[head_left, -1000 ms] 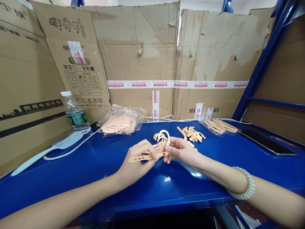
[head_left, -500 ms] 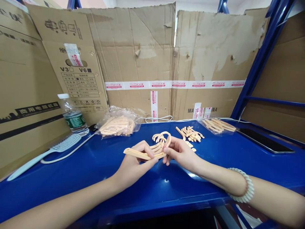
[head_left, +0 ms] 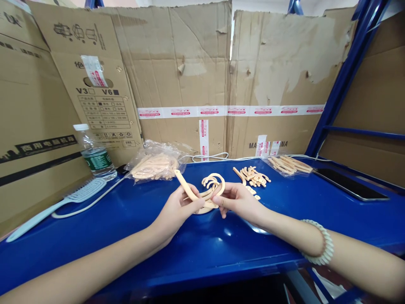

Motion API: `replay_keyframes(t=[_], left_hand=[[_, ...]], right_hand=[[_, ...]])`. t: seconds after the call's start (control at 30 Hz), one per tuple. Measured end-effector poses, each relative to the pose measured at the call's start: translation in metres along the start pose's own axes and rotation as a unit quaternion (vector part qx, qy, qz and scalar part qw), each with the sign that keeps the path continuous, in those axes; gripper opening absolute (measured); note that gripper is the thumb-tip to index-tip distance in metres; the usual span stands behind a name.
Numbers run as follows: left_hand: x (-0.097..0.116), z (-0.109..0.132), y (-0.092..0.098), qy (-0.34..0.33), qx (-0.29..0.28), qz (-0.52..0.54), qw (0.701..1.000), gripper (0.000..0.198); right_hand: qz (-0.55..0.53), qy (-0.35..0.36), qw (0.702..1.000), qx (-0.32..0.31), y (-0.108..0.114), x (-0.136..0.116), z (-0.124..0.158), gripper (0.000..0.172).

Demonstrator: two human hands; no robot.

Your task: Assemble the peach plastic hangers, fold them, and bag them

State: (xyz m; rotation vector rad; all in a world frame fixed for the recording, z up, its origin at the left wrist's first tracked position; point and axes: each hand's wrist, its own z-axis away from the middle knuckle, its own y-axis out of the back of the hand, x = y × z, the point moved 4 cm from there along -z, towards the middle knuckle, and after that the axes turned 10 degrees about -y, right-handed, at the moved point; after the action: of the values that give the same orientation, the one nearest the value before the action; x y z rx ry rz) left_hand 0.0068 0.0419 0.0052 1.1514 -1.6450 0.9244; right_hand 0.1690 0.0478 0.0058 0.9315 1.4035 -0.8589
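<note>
My left hand (head_left: 181,206) pinches a long, pale curved wooden piece (head_left: 186,185), its straight end with a small hole pointing up and to the left. My right hand (head_left: 243,203), closed with thumb and fingertips, grips the rounded hook-shaped part (head_left: 223,184) at the other side. Whether strip and hook are one piece or two joined, I cannot tell. Behind and below them, more curved wooden pieces (head_left: 208,180) lie on the blue table (head_left: 202,249), partly hidden by the hands. A heap of small wooden pieces (head_left: 255,176) lies just beyond my right hand.
At the back left lies a plastic bag of wooden pieces (head_left: 155,166), near a water bottle (head_left: 96,156) and a pale hairbrush (head_left: 79,194). Another bag of wooden sticks (head_left: 289,164) and a black phone (head_left: 351,184) are at the right. Cardboard (head_left: 183,80) walls the back.
The free end of the wooden piece in my left hand has swung upward and now points up and left instead of nearly level. My right hand stays about where it was.
</note>
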Motion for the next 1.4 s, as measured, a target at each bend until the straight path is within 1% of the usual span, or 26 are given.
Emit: replay_keyframes(t=[0.13, 0.17, 0.23, 0.27, 0.33, 0.37, 0.4, 0.43, 0.47, 0.5, 0.53, 0.57, 0.6, 0.67, 0.73, 0.8, 0.9, 0.93, 1.0, 1.07, 1.23, 1.3, 1.4], left_hand=[[-0.006, 0.001, -0.007, 0.052, -0.063, 0.025, 0.996, 0.035], [-0.006, 0.002, -0.008, 0.06, -0.071, 0.029, 0.995, 0.034], [-0.005, 0.002, -0.007, 0.069, -0.07, 0.036, 0.994, 0.032], [-0.004, 0.001, -0.006, 0.074, -0.062, 0.039, 0.995, 0.032], [-0.004, 0.0, -0.003, 0.087, -0.036, 0.049, 0.994, 0.032], [-0.004, 0.0, -0.001, 0.094, -0.022, 0.057, 0.994, 0.033], [-0.004, -0.001, 0.0, 0.102, -0.012, 0.065, 0.993, 0.034], [-0.005, -0.001, 0.001, 0.11, -0.005, 0.074, 0.991, 0.034], [-0.006, -0.001, 0.002, 0.118, 0.001, 0.083, 0.99, 0.035], [-0.007, -0.001, 0.003, 0.124, 0.006, 0.09, 0.988, 0.036], [-0.007, -0.001, 0.004, 0.127, 0.01, 0.096, 0.987, 0.036], [-0.007, -0.002, 0.004, 0.127, 0.012, 0.099, 0.987, 0.037], [-0.007, -0.002, 0.004, 0.123, 0.013, 0.101, 0.987, 0.037], [-0.006, -0.002, 0.004, 0.112, 0.009, 0.106, 0.988, 0.036], [-0.005, -0.002, 0.004, 0.105, 0.003, 0.113, 0.988, 0.033], [-0.006, -0.002, 0.004, 0.105, -0.001, 0.115, 0.988, 0.029], [-0.008, -0.003, 0.004, 0.117, -0.001, 0.111, 0.987, 0.017], [-0.009, -0.003, 0.004, 0.125, 0.002, 0.111, 0.986, 0.016], [-0.01, -0.002, 0.003, 0.142, 0.011, 0.119, 0.983, 0.021], [-0.009, -0.002, 0.002, 0.154, 0.02, 0.13, 0.979, 0.025], [-0.005, -0.001, -0.003, 0.169, 0.031, 0.14, 0.975, 0.019], [-0.004, -0.001, -0.004, 0.165, 0.029, 0.147, 0.975, 0.017], [-0.007, -0.002, -0.004, 0.154, 0.014, 0.16, 0.975, 0.014]], right_hand=[[0.006, 0.002, 1.0, -0.031, -0.007, 0.003, 0.0, 0.036], [0.007, 0.0, 0.999, -0.034, -0.007, 0.003, 0.0, 0.037], [0.011, -0.009, 0.999, -0.034, -0.003, 0.002, -0.002, 0.039], [0.018, -0.012, 0.999, -0.031, 0.003, 0.0, -0.004, 0.039], [0.055, 0.003, 0.998, -0.014, 0.021, -0.01, -0.008, 0.038], [0.094, 0.025, 0.995, 0.004, 0.034, -0.017, -0.011, 0.037], [0.151, 0.055, 0.986, 0.033, 0.049, -0.025, -0.012, 0.032], [0.234, 0.079, 0.967, 0.065, 0.064, -0.032, -0.014, 0.024], [0.334, 0.098, 0.933, 0.094, 0.078, -0.038, -0.015, 0.016], [0.433, 0.107, 0.889, 0.105, 0.09, -0.042, -0.016, 0.012], [0.508, 0.109, 0.848, 0.103, 0.099, -0.044, -0.017, 0.013], [0.566, 0.102, 0.814, 0.082, 0.106, -0.044, -0.018, 0.018], [0.607, 0.092, 0.787, 0.057, 0.111, -0.042, -0.019, 0.023], [0.65, 0.071, 0.757, 0.008, 0.115, -0.036, -0.021, 0.033], [0.666, 0.057, 0.744, -0.018, 0.114, -0.029, -0.023, 0.039], [0.666, 0.052, 0.744, -0.025, 0.111, -0.024, -0.026, 0.04], [0.653, 0.052, 0.756, -0.016, 0.11, -0.018, -0.029, 0.035], [0.645, 0.057, 0.762, -0.013, 0.11, -0.018, -0.03, 0.033], [0.62, 0.083, 0.78, -0.002, 0.11, -0.02, -0.03, 0.028], [0.582, 0.123, 0.804, 0.03, 0.109, -0.027, -0.029, 0.022], [0.46, 0.195, 0.851, 0.163, 0.107, -0.044, -0.023, 0.008], [0.378, 0.203, 0.883, 0.19, 0.104, -0.046, -0.019, 0.014], [0.229, 0.177, 0.94, 0.18, 0.095, -0.046, -0.015, 0.025]])
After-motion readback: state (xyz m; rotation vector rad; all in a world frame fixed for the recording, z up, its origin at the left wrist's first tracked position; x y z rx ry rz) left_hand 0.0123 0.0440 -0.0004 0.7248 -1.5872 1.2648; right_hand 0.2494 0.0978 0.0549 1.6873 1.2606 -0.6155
